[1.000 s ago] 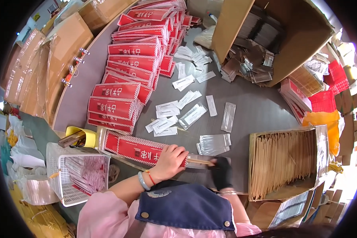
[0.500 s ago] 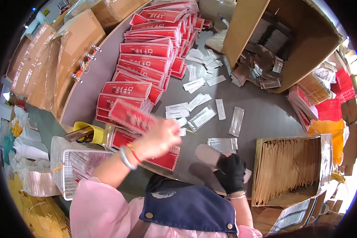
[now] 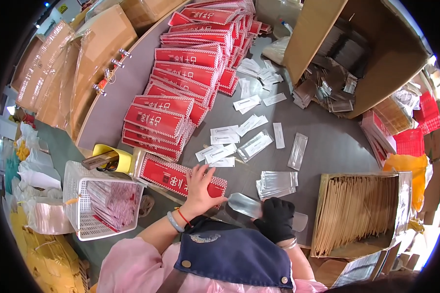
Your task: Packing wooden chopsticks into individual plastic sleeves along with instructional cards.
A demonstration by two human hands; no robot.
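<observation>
My left hand (image 3: 200, 188), bare with a red string and a pale bangle at the wrist, is open. Its fingers spread over the right part of a red printed packet (image 3: 164, 175) with a checkered border, lying at the table's near edge. My right hand (image 3: 275, 219), in a black glove, closes around a shiny, silvery, round-ended strip (image 3: 244, 204); its ends stick out on both sides. The strip's left tip comes close to my left thumb. Beyond the right hand lies a small pile of clear flat packets (image 3: 277, 183).
Stacks of red packets (image 3: 186, 58) line the left side. White slips (image 3: 225, 135) lie scattered mid-table. A cardboard box of wooden sticks (image 3: 354, 215) stands right, an open carton (image 3: 308, 36) far right. A white basket (image 3: 78, 215) and yellow holder (image 3: 124, 161) are at left.
My left hand has come down from the red stack to the packet at the near edge; the red packet it carried now lies on the stack. The strip in my right hand is turned flatter.
</observation>
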